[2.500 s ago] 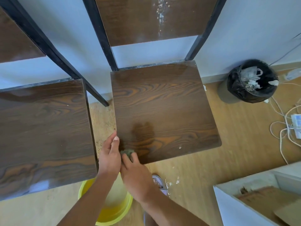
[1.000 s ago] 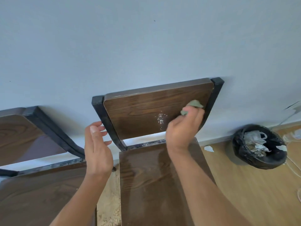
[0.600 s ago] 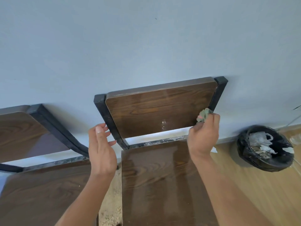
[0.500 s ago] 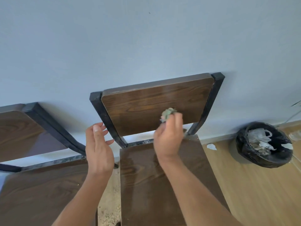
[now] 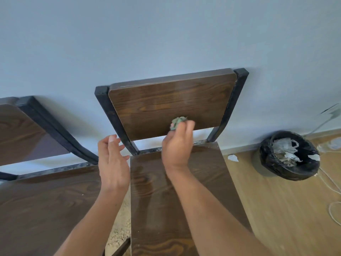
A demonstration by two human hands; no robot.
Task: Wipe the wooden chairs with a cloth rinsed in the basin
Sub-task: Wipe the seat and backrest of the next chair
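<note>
At the left edge of the frame, the second chair (image 5: pixel 36 200) is standing just beside the one you are working on, its seat unwiped as far as you can judge. Your left hand (image 5: pixel 113 163) is hovering with its fingers loose and spread, gripping nothing, close to the black post (image 5: pixel 114 117) of the backrest (image 5: pixel 166 106). At frame centre, your right hand (image 5: pixel 177 145) is pinching the cloth (image 5: pixel 177 122) in a wad and pressing it on the lower part of the backrest, near its bottom edge. The panel's long axis is running left to right across the frame, and most of its unwiped face is lying above and to either side of the cloth, so your right hand is the one placed to sweep it. The seat (image 5: pixel 184 191) below is gleaming wet. At right, a bin (image 5: pixel 289 156) is sitting on the floor (image 5: pixel 276 209) against the wall (image 5: pixel 166 34). The basin is not showing.
</note>
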